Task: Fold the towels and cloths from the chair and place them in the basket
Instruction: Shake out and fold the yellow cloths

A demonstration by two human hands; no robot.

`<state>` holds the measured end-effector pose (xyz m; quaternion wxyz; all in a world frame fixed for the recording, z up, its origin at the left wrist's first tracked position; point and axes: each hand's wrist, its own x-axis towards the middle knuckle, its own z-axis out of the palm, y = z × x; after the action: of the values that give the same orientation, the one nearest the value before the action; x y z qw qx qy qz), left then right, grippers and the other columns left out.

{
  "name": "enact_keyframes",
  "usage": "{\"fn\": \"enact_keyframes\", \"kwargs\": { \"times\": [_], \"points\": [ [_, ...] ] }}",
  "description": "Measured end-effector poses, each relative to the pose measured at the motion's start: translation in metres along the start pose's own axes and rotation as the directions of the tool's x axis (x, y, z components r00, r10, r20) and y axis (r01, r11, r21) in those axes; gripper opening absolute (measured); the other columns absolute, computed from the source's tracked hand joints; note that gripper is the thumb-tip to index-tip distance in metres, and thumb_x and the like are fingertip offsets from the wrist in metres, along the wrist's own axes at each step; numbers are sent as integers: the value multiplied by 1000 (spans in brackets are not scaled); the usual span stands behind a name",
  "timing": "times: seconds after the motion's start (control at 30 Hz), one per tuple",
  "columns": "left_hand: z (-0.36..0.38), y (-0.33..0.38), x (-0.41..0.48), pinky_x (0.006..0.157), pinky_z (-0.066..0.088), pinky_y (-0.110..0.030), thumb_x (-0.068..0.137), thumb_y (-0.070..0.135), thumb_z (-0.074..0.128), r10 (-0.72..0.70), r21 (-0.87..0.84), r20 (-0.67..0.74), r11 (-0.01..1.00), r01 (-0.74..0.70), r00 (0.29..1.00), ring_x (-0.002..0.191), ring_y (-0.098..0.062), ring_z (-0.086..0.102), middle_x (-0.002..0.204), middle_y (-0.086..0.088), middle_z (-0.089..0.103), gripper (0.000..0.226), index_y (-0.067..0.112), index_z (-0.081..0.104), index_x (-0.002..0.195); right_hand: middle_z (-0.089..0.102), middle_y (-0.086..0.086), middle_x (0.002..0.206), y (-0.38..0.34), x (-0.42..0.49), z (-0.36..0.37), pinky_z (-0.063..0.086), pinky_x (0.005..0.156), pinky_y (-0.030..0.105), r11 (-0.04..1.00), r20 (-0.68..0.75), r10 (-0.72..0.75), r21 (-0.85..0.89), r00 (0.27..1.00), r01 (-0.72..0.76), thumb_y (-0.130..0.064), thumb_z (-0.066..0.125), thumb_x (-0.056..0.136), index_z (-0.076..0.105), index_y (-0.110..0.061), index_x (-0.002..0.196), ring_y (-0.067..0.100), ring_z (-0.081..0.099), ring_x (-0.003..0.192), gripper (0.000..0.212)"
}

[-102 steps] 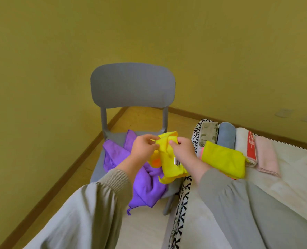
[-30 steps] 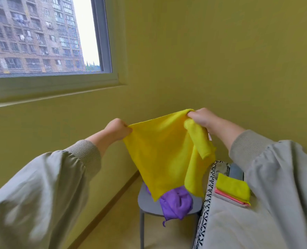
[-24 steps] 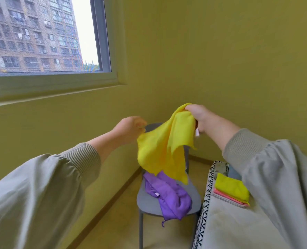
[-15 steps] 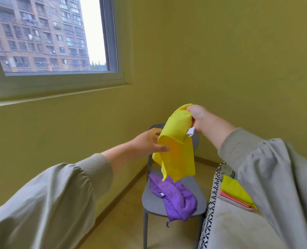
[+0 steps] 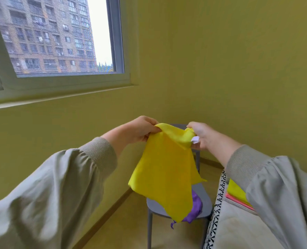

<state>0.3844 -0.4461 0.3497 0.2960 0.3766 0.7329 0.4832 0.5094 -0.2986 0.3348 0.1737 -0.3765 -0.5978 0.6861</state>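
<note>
Both hands hold a yellow cloth (image 5: 165, 169) up in the air in front of the grey chair (image 5: 205, 196).

The cloth hangs from its top edge. The left hand (image 5: 142, 129) pinches one corner and the right hand (image 5: 200, 135) grips the other, bunched beside a small white tag (image 5: 195, 140). Its lower tip dangles in front of a purple cloth (image 5: 195, 209) crumpled on the chair seat. Just right of the chair, a pale surface with a black-and-white patterned border (image 5: 217, 203) carries a folded yellow cloth (image 5: 236, 192) on a pink one (image 5: 239, 202), partly hidden by the right sleeve (image 5: 274, 191).
</note>
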Motion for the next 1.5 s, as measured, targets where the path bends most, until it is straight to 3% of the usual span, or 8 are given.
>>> {"fn": "enact_keyframes", "kwargs": {
  "times": [0.13, 0.27, 0.53, 0.67, 1.0, 1.17, 1.33, 1.5],
  "points": [
    [-4, 4, -1, 81, 55, -31, 90, 15, 64, -30, 87, -6, 996, 30, 1000, 85, -17, 63, 98, -7, 66, 16, 8, 66, 104, 57, 23, 90, 7, -3, -6, 56, 46, 37, 969, 40, -29, 245, 999, 19, -19, 39, 99, 33, -13, 127, 30, 62, 61, 30],
    [2, 10, 1, 83, 53, -34, 89, 30, 66, 30, 256, -115, 967, 0, 993, 81, -17, 60, 90, -4, 66, 16, 14, 69, 94, 36, 24, 143, 11, -6, -8, 50, 86, 41, 928, 177, -176, 357, 968, 103, -17, 38, 100, 26, -9, 144, 33, 60, 104, 46],
    [2, 12, 0, 77, 47, -27, 93, 33, 60, 153, 452, -185, 890, -55, 971, 83, -17, 57, 92, -3, 64, 25, 13, 71, 105, 40, 6, 143, 34, -1, 1, 33, 98, 31, 886, 182, -324, -286, 928, 366, -13, 58, 91, 35, -15, 142, 20, 42, 129, 56],
    [0, 12, 1, 77, 47, -27, 91, 31, 62, 171, 475, -195, 878, -60, 966, 83, -17, 56, 91, -3, 64, 24, 13, 72, 102, 65, 4, 107, 39, -5, 14, 47, 69, 22, 936, 382, -116, -268, 917, 230, -27, 56, 94, 57, -13, 118, 8, 64, 84, 27],
    [-22, 7, -3, 65, 38, -26, 91, 28, 60, 216, 725, -168, 689, -28, 962, 73, -18, 48, 78, -3, 57, 22, 9, 71, 90, 67, 22, 99, 28, -2, 21, 51, 84, 45, 926, 284, -245, -213, 927, 311, -4, 69, 81, 65, 3, 100, 31, 64, 85, 20],
    [-36, -1, -7, 68, 45, -24, 85, 30, 66, 221, 829, -211, 556, 54, 952, 80, -16, 55, 85, 5, 63, 16, 23, 74, 97, 57, 5, 73, 10, -8, 14, 49, 54, 24, 932, 400, -256, -140, 880, 335, -6, 62, 87, 58, -12, 86, 11, 56, 57, 8],
    [-30, -10, -4, 47, 48, -19, 89, 9, 56, 93, 533, -251, 844, 57, 964, 39, -9, 56, 48, 1, 61, 13, 6, 69, 88, 63, 4, 66, -5, -18, 20, 54, 49, 23, 938, 473, -281, -50, 835, 344, 3, 53, 91, 61, -11, 97, 11, 60, 51, 17],
    [-24, -10, -15, 63, 57, -25, 94, 6, 52, -1, -20, -99, 1000, -1, 995, 67, -16, 71, 88, -10, 72, 19, 8, 61, 111, 70, 9, 64, -15, -22, 30, 58, 57, 23, 938, 409, -338, 71, 847, 340, 11, 49, 90, 64, 1, 89, 15, 69, 58, 18]
  ]
}}
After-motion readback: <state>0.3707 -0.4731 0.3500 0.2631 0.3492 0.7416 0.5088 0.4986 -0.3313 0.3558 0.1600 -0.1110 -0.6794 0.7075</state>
